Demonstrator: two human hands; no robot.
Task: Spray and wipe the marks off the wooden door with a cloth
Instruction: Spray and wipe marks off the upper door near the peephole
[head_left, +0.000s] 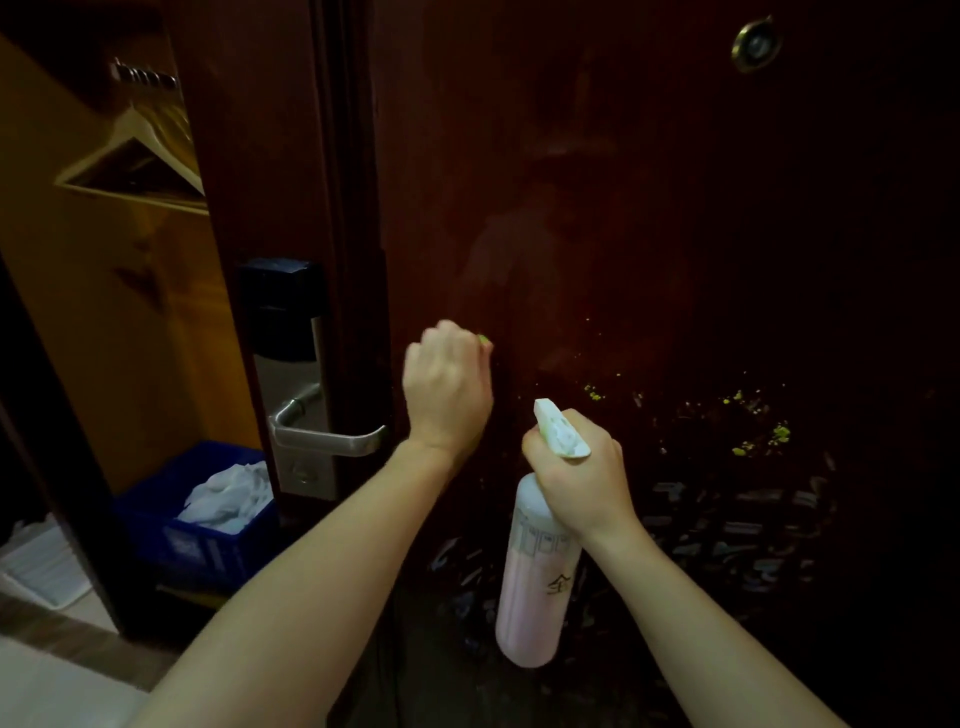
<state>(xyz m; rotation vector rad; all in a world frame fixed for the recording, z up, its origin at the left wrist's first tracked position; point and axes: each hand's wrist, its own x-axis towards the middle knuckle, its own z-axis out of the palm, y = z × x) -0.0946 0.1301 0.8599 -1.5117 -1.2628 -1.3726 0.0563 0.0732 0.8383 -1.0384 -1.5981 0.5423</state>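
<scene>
From the head camera, the left hand (448, 387) is curled into a fist against the dark wooden door (597, 182), a green sliver (cloth, or something else; cannot tell) poking out past its knuckles. The right hand (582, 480) grips the neck of a pink spray bottle (532, 582), nozzle toward the door. Yellow-green specks (761, 439) dot the wood just right. A lever handle (332, 439) and blue crate (197, 540) sit left.

Right hand (576, 467) is gripping pink spray bottle (535, 561) before wooden door (649, 208); left hand (449, 389) is pressing greenish cloth (484, 340) near the door's handle-side edge, yellow-green marks (758, 431) showing to the right.
</scene>
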